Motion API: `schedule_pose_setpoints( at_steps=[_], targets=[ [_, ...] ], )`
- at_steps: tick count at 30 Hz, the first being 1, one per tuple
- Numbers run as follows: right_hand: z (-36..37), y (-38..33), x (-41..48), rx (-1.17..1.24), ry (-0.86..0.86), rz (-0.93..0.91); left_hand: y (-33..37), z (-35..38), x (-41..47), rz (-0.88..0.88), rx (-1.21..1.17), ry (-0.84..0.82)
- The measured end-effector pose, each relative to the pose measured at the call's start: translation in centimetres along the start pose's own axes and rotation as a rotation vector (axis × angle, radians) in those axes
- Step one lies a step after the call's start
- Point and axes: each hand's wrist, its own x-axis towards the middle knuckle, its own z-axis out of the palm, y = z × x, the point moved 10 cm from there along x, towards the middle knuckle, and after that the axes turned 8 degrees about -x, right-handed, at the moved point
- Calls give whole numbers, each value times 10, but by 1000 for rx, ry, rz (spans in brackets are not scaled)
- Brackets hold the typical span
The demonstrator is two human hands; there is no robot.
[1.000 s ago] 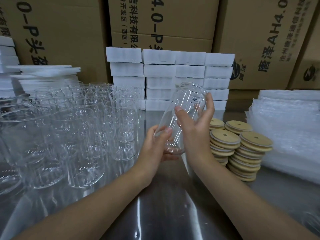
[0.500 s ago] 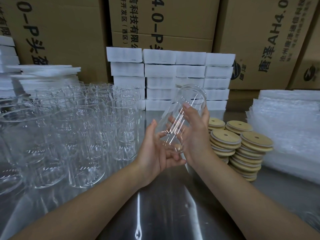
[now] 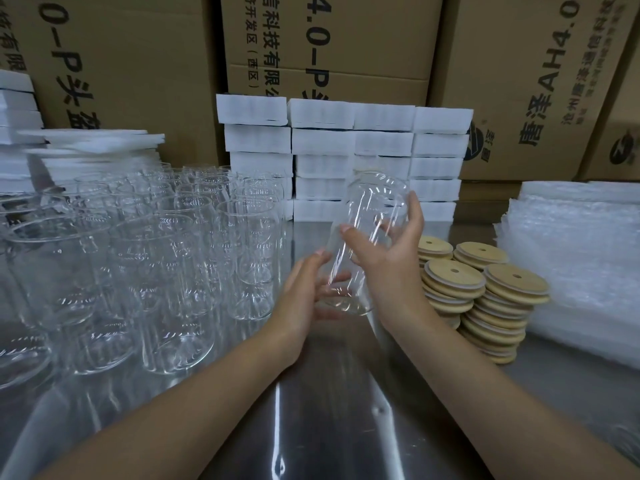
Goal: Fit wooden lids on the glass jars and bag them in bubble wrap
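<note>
A clear glass jar (image 3: 375,202) hangs tilted above the steel table, its mouth pointing up and away. My right hand (image 3: 388,261) grips its middle, thumb on the near side and fingers wrapped round the far side. My left hand (image 3: 306,299) cradles the jar's base with fingers and thumb curled round it. Stacks of round wooden lids (image 3: 485,296), each with a small hole, stand just right of my right wrist. A pile of bubble wrap bags (image 3: 575,258) lies at the far right.
Several empty glass jars (image 3: 145,258) crowd the left half of the steel table (image 3: 311,420). White foam blocks (image 3: 346,154) are stacked at the back, more foam sheets (image 3: 93,147) at the left. Cardboard boxes (image 3: 346,46) form a wall behind.
The jar has been turned between my hands. My right hand's grip has shifted back round its middle, and my left hand, spread at the base half a second ago, now curls round it.
</note>
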Motion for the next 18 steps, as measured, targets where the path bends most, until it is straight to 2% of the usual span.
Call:
schedule_pose_setpoints(
  at_steps=[5, 11, 15, 18],
  targets=[
    [11, -5, -4, -164, -82, -71, 6, 2, -7, 77, 21, -28],
    [30, -16, -11, -461, -281, -124, -2, 0, -6, 32, 60, -61],
    [16, -46, -10, -938, -134, -330, 1, -8, -3, 41, 56, -9],
    [3, -57, -2, -1162, -86, -336, 1, -11, -2, 46, 73, 35]
  ],
)
